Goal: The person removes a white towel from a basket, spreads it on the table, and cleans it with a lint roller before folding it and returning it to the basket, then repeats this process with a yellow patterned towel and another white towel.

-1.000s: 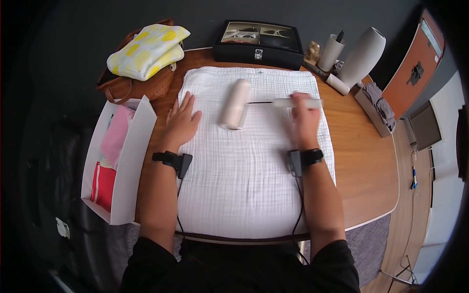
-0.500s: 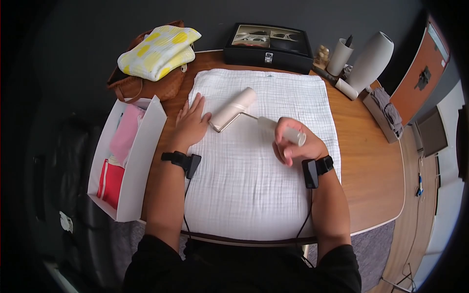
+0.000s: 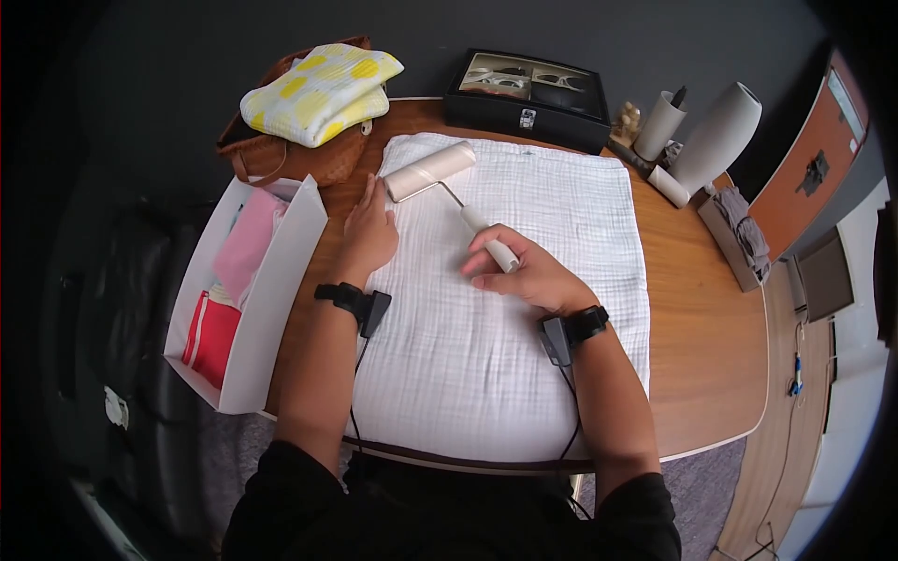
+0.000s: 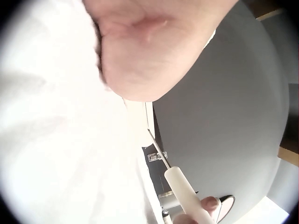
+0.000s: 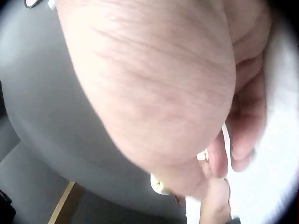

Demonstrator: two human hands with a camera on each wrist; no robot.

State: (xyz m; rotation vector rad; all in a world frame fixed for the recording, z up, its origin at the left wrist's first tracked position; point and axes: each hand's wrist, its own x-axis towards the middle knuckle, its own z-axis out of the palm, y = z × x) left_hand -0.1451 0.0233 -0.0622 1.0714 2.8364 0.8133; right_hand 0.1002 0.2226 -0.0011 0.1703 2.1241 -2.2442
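A white lint roller (image 3: 430, 172) lies across the far left part of a white gauze cloth (image 3: 486, 374), its roll slanting beside the left fingertips. My right hand (image 3: 538, 278) holds its handle (image 3: 475, 221) between thumb and fingers, over the middle of the cloth. In the left wrist view the handle (image 4: 183, 187) and thin metal rod show past the heel of my left hand (image 4: 149, 51). That left hand rests with straight fingers on the cloth's left edge. The right wrist view shows mostly the right hand (image 5: 154, 84), which hides the roller there.
On the left stands a white box (image 3: 281, 309) with folded pink and red fabrics. Behind it, a brown bag (image 3: 327, 166) carries a yellow-dotted cloth (image 3: 323, 89). A black glasses case (image 3: 524, 103) is at the back; a white vase (image 3: 718, 140) and a grey-cloth box (image 3: 734, 234) stand right.
The right hand has moved left across the cloth with the lint roller. The roll has turned from nearly upright in view to slanting, and is now close to the left fingertips. The left hand stays put.
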